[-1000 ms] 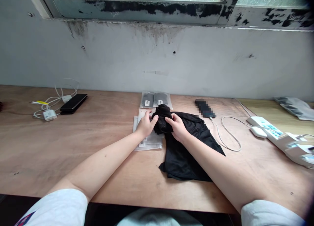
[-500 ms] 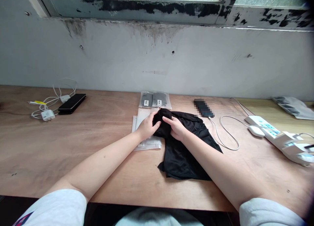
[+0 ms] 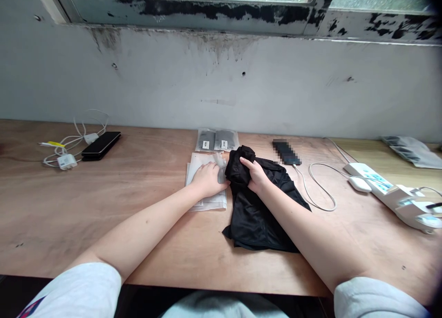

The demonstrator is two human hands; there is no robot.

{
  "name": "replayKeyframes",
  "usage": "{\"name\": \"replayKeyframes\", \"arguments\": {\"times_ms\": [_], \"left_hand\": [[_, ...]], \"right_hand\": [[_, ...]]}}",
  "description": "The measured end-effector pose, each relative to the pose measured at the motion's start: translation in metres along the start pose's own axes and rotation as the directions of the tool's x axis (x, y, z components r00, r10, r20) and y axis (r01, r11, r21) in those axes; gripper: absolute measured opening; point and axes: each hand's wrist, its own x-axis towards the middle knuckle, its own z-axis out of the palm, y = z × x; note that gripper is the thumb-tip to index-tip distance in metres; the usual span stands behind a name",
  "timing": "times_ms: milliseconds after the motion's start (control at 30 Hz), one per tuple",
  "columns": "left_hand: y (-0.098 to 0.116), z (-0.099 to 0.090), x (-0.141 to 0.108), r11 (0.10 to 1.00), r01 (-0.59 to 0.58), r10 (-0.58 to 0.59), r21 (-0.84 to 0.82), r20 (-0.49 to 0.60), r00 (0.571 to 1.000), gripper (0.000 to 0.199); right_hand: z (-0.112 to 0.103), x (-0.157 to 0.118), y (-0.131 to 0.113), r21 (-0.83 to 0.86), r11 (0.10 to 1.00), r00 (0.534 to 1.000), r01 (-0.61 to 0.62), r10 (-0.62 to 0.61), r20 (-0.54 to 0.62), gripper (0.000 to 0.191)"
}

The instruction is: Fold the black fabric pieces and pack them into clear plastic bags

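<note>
A folded bundle of black cloth point(image 3: 238, 166) is in my right hand point(image 3: 256, 174), with the thumb over its top. Beneath the bundle and the right forearm lies a black garment point(image 3: 253, 223), spread on the table; whether the two are one piece I cannot tell. My left hand point(image 3: 208, 177) is on a small stack of clear plastic bags point(image 3: 216, 202), its fingers closed on the top bag, whose upper edge is crumpled and raised. The fingertips are partly hidden. Just behind the stack lie two packed bags point(image 3: 221, 134) with dark contents and white labels.
At the right a phone point(image 3: 286, 151) is on a white cable, near a white power strip point(image 3: 376, 180) with plugs. A grey packet point(image 3: 412, 151) lies at the far right. Leftward are a black case point(image 3: 101, 145) and a charger with cables point(image 3: 67, 161). The wall stands behind the table.
My left hand has let go of the black cloth and moved left onto the plastic bags, gripping the top one. My right hand has shifted slightly right with the bundle.
</note>
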Motion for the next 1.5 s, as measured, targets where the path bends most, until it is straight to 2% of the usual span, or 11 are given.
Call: {"name": "replayKeyframes", "arguments": {"times_ms": [233, 433, 767, 967, 1167, 1267, 1500], "left_hand": [[-0.003, -0.002, 0.000, 0.999, 0.031, -0.032, 0.028, 0.036, 0.999, 0.022], [0.001, -0.006, 0.001, 0.995, 0.096, -0.097, 0.028, 0.041, 0.994, 0.033], [-0.004, -0.001, 0.004, 0.989, 0.128, -0.132, 0.074, 0.050, 0.990, 0.021], [-0.008, -0.003, 0.006, 0.997, 0.074, -0.074, -0.016, -0.019, 0.997, 0.013], [0.001, -0.006, 0.002, 0.937, -0.046, 0.027, -0.345, -0.059, 0.998, 0.010], [0.004, -0.005, 0.001, 0.911, -0.089, 0.057, -0.403, -0.090, 0.994, 0.010], [-0.002, -0.002, 0.007, 0.876, -0.112, -0.003, -0.469, -0.238, 0.971, 0.016]], "right_hand": [[0.003, -0.007, -0.004, -0.018, 0.997, 0.995, -0.079, 0.080, 0.058, 0.023], [0.003, -0.008, -0.004, -0.023, 0.997, 0.995, -0.069, 0.071, 0.076, 0.021], [0.002, -0.007, -0.003, -0.058, 0.995, 0.992, -0.080, 0.085, 0.090, 0.025], [0.005, -0.010, -0.001, -0.126, 0.991, 0.992, -0.044, 0.058, 0.110, 0.032], [0.008, -0.014, 0.007, -0.305, 0.948, 0.983, 0.087, -0.032, 0.179, 0.040], [0.010, -0.013, 0.010, -0.413, 0.896, 0.979, 0.161, -0.090, 0.185, 0.040], [0.013, -0.011, 0.008, -0.574, 0.782, 0.965, 0.241, -0.129, 0.230, 0.026]]}}
